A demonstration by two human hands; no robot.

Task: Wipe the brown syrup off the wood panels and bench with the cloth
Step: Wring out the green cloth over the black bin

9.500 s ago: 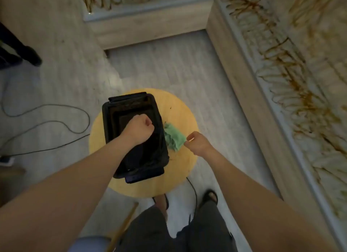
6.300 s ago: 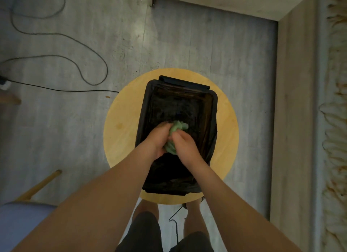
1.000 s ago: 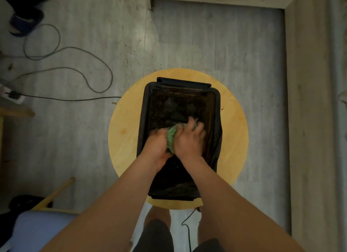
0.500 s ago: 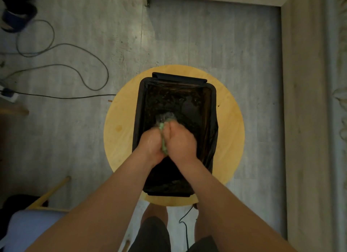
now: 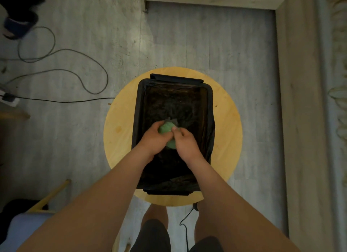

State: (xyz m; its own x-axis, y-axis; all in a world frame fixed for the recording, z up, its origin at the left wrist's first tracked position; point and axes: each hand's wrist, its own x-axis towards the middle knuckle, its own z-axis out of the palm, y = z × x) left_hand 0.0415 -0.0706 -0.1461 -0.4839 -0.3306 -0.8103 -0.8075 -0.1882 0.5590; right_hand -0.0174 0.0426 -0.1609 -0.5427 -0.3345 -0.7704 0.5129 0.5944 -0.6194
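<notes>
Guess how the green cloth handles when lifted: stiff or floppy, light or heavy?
Probably floppy: the green cloth is bunched into a wad between left hand and right hand. Likely wet and heavy for its size: it is held over the black tub of seemingly dark liquid.

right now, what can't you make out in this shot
1. Green cloth: head view, mostly wrapped inside the left hand and right hand; how soiled it is cannot be told.
2. Black tub contents: head view, too dark to tell any liquid level.
3. Streaked wood panel: head view, cut off by the right edge; how much syrup remains is unknown.
</notes>
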